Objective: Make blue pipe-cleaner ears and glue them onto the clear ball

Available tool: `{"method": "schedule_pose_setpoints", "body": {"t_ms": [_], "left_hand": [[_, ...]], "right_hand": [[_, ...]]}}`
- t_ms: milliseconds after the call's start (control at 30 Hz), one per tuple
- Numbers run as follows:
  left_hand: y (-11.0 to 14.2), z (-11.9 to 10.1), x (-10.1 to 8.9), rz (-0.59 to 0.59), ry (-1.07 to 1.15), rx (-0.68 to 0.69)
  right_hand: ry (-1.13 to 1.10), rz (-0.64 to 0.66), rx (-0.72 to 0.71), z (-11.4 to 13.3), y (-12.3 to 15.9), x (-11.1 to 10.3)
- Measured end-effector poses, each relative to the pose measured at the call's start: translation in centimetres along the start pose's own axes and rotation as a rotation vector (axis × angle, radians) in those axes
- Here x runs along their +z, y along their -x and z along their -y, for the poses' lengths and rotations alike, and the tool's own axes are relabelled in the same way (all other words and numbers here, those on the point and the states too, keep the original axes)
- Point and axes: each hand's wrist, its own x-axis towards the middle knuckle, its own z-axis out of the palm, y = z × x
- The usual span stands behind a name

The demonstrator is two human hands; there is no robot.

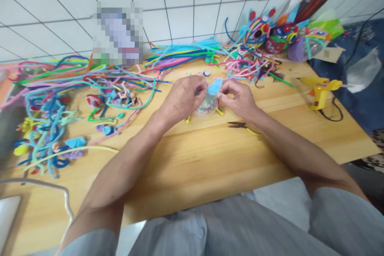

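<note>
Both hands meet over the middle of a wooden table point(210, 156). My left hand point(183, 98) is closed round the left side of a small clear plastic ball point(207, 106) with yellow stubs sticking out below. My right hand point(238, 96) pinches a light blue pipe-cleaner coil point(215, 86) that sits on top of the ball. Small black pliers point(238, 125) lie on the table just under my right wrist.
Loose pipe cleaners in many colours point(75, 100) cover the table's left and back. Finished colourful craft figures point(276, 34) stand at the back right. A yellow glue gun point(321, 90) with its cable rests at the right. A white tiled wall point(192, 0) rises behind.
</note>
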Motion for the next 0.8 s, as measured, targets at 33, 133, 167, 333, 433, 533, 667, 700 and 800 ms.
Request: {"method": "schedule_pose_setpoints", "body": {"t_ms": [33, 133, 167, 333, 433, 533, 667, 700, 800], "left_hand": [[0.0, 0.0, -0.1, 0.006, -0.009, 0.003], [0.0, -0.1, -0.1, 0.001, -0.029, 0.005], [0.0, -0.2, 0.0, -0.008, -0.030, 0.001], [-0.2, 0.2, 0.7, -0.069, -0.043, -0.017], [-0.3, 0.6, 1.0, -0.090, -0.033, -0.027], [-0.3, 0.6, 0.9, -0.091, -0.035, -0.050], [-0.2, 0.2, 0.5, -0.084, -0.054, -0.087], [-0.2, 0.1, 0.4, -0.080, -0.054, -0.096], [-0.2, 0.0, 0.2, -0.060, -0.049, -0.122]], "right_hand": [[0.003, 0.002, -0.004, 0.0, 0.0, 0.0], [0.022, -0.014, -0.048, -0.2, -0.1, 0.0], [0.031, -0.023, -0.068, -0.3, -0.1, 0.0], [0.018, -0.024, -0.080, -0.6, -0.2, 0.0], [-0.040, -0.007, -0.035, -0.7, -0.4, 0.1], [-0.198, 0.037, 0.025, -0.9, -0.6, 0.1], [-0.532, 0.040, 0.133, -1.5, -1.0, -0.1], [-0.620, 0.026, 0.177, -1.6, -1.2, -0.1], [-0.819, -0.059, 0.330, -1.6, -1.6, -0.3]]}}
